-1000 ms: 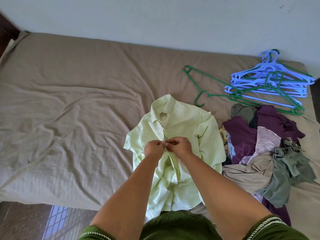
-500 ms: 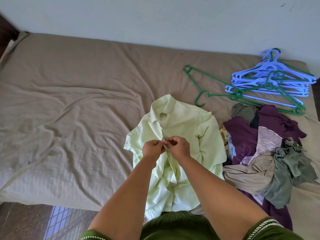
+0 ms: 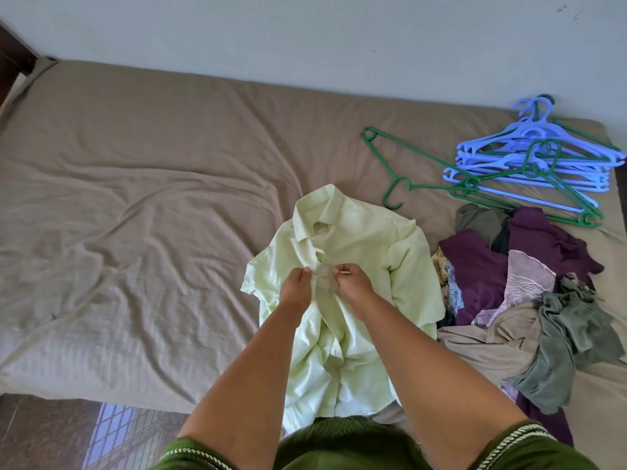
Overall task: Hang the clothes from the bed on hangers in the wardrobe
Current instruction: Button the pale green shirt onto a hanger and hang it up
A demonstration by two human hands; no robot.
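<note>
A pale green collared shirt [image 3: 363, 245] lies face up on the bed's brown sheet [image 3: 152, 205], collar toward the wall. My left hand [image 3: 296, 286] and my right hand [image 3: 351, 283] both pinch the shirt's front placket just below the collar, a small gap of cloth between them. A single green hanger [image 3: 400, 184] lies just past the shirt's collar to the right. A stack of several blue and green hangers [image 3: 536, 164] rests at the far right. The wardrobe is out of view.
A heap of clothes [image 3: 529, 286] in purple, grey-green and beige lies to the right of the shirt. A white wall [image 3: 305, 35] runs behind the bed. Dark floor [image 3: 51, 432] shows below the bed's near edge at the lower left.
My two hands have drawn slightly apart on the shirt's placket, showing a strip of cloth between them. The shirt and the hangers have stayed in place.
</note>
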